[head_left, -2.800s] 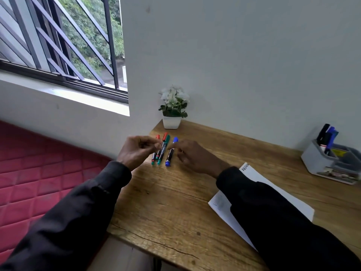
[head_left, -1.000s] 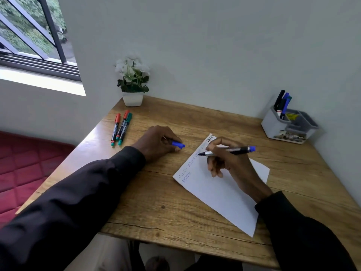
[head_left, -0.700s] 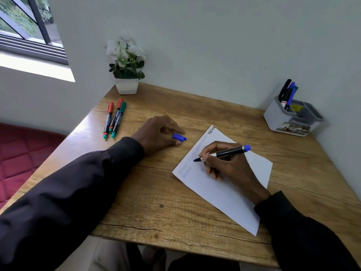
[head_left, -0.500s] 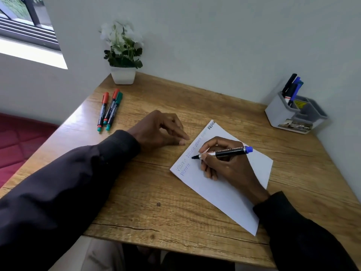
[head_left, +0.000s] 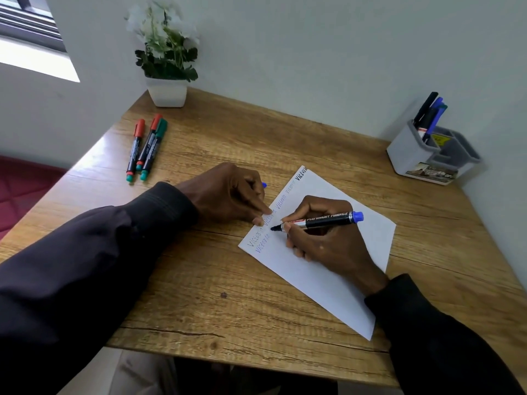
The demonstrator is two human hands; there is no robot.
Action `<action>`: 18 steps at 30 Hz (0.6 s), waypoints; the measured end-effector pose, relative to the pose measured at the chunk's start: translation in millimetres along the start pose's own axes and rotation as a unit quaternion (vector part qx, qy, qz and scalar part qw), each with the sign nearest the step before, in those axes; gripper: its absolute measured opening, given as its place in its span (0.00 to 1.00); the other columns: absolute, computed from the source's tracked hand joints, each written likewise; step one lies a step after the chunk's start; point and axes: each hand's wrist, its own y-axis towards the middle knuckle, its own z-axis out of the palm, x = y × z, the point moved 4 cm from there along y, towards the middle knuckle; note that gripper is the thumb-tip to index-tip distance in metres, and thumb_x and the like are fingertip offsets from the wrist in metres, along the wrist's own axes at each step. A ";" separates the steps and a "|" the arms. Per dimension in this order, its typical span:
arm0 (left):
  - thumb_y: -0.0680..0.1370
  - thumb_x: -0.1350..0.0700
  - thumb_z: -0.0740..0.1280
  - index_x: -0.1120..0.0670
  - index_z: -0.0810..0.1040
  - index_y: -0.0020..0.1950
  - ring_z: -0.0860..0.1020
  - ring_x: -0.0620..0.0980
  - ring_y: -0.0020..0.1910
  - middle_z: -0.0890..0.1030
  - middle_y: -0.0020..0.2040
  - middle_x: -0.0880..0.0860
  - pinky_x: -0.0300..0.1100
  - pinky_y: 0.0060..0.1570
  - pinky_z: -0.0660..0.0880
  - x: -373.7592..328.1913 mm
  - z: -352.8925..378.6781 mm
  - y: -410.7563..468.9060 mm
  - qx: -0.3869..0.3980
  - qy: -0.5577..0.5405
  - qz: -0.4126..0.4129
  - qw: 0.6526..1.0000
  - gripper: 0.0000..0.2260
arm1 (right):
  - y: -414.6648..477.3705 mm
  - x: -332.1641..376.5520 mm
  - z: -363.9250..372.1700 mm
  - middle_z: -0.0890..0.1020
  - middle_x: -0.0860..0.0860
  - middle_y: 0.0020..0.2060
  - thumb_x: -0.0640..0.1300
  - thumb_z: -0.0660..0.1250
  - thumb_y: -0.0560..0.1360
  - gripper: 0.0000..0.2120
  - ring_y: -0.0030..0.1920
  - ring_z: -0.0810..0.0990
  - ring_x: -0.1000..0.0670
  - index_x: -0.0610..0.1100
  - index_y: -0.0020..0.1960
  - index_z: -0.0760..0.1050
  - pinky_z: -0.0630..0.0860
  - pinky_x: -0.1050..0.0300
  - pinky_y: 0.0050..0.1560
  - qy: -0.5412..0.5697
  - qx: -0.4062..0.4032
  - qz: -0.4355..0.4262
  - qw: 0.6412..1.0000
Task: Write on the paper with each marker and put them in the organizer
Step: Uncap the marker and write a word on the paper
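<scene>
The right hand (head_left: 322, 240) grip pinches the blue marker (head_left: 328, 219), and its tip has come down onto the paper (head_left: 328, 275) in the middle of the bench (head_left: 199, 280). The left hand (head_left: 228, 195) grip, curled round the blue cap (head_left: 264, 184), now presses the paper's edge. Writing can start. The three markers (head_left: 145, 146) wait by the far left corner.

The right grip (head_left: 328, 240) is pinching a black blue-ended permanent marker (head_left: 328, 220), tip touching the white paper sheet (head_left: 328, 283). The left grip (head_left: 225, 195) is holding a small blue cap (head_left: 264, 184) and pressing the sheet's nine o'clock edge. Three capped markers (head_left: 147, 146) are lying at ten o'clock on the wooden bench (head_left: 199, 295).
</scene>
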 end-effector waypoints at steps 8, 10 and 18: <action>0.70 0.58 0.77 0.39 0.83 0.45 0.80 0.40 0.48 0.82 0.47 0.44 0.33 0.45 0.79 -1.6 -0.5 -0.5 0.003 -0.008 0.008 1.000 0.13 | 0.2 4.3 1.8 0.84 0.51 0.30 0.32 0.75 0.76 0.06 0.26 0.81 0.53 0.37 0.41 0.82 0.74 0.65 0.28 -0.007 0.015 -0.009 1.000; 0.69 0.58 0.77 0.39 0.82 0.45 0.80 0.41 0.48 0.82 0.46 0.44 0.34 0.46 0.79 -2.1 -0.3 -0.6 0.002 -0.008 0.016 1.000 0.14 | 1.2 3.6 1.7 0.84 0.51 0.30 0.31 0.75 0.75 0.06 0.27 0.81 0.53 0.38 0.41 0.83 0.75 0.62 0.28 -0.024 0.011 -0.007 1.000; 0.69 0.57 0.77 0.46 0.85 0.50 0.79 0.41 0.49 0.82 0.48 0.45 0.30 0.45 0.77 1.5 0.0 0.0 0.007 -0.003 0.012 1.000 0.11 | 3.5 -2.5 -1.9 0.83 0.50 0.29 0.28 0.75 0.73 0.13 0.27 0.82 0.46 0.43 0.37 0.82 0.77 0.54 0.27 -0.036 -0.013 0.006 0.999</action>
